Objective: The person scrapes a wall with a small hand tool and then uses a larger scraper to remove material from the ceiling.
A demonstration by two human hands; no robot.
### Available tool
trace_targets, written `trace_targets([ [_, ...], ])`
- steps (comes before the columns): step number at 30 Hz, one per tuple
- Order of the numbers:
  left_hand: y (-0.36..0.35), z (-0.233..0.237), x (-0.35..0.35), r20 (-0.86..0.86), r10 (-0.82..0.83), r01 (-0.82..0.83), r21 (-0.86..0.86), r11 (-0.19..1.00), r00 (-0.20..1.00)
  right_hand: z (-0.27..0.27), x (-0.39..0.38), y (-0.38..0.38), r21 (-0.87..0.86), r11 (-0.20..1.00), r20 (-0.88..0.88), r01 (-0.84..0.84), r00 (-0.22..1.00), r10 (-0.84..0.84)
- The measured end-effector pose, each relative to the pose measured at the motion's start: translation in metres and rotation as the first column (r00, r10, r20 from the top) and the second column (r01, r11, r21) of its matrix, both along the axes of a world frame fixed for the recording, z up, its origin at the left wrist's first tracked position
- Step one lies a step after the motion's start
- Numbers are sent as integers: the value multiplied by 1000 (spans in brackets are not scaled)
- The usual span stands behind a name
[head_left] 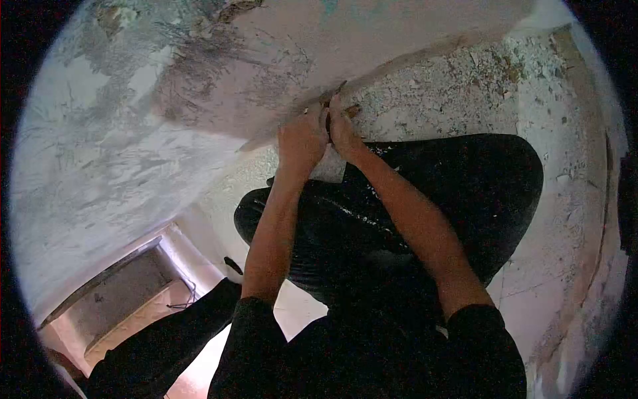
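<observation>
Both my hands are close together low down at the foot of a scraped, patchy wall. My left hand has its fingers curled near the wall's base. Beside it, almost touching, my right hand is also closed. Between and just above them shows a small dark, thin object, partly hidden by the fingers; what it is I cannot make out. A brownish piece lies or sticks out just right of my right hand.
Flakes and crumbs of debris cover the floor along the wall. My bent legs in dark trousers are beneath my forearms. At lower left are another person's dark-clothed limb and a recessed opening.
</observation>
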State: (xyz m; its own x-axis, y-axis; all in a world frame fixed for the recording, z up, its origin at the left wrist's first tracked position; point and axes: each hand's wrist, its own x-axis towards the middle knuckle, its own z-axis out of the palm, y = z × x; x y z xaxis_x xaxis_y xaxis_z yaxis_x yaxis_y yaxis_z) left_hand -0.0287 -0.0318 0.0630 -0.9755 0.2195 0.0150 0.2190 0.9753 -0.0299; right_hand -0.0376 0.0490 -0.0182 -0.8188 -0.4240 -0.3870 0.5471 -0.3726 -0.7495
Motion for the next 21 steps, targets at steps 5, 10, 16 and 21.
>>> trace_targets([
  [5, 31, 34, -24, 277, 96, -54, -158, 986, 956, 4, 6, -7, -264, 933, -150, 243, 946, -289],
  [10, 43, 18, 1, 156, 77, -52, -154, 987, 985, -8, 5, 9, 294, 947, -385, 128, 923, -5],
  [16, 30, 6, 17, 51, 69, -66, -57, 996, 996, -77, 24, -41, 665, 13, -584, 747, 508, 633],
  [21, 26, -6, 16, 106, 114, -106, -78, 991, 988, -70, 31, -30, 449, 389, -893, 804, 419, 165],
])
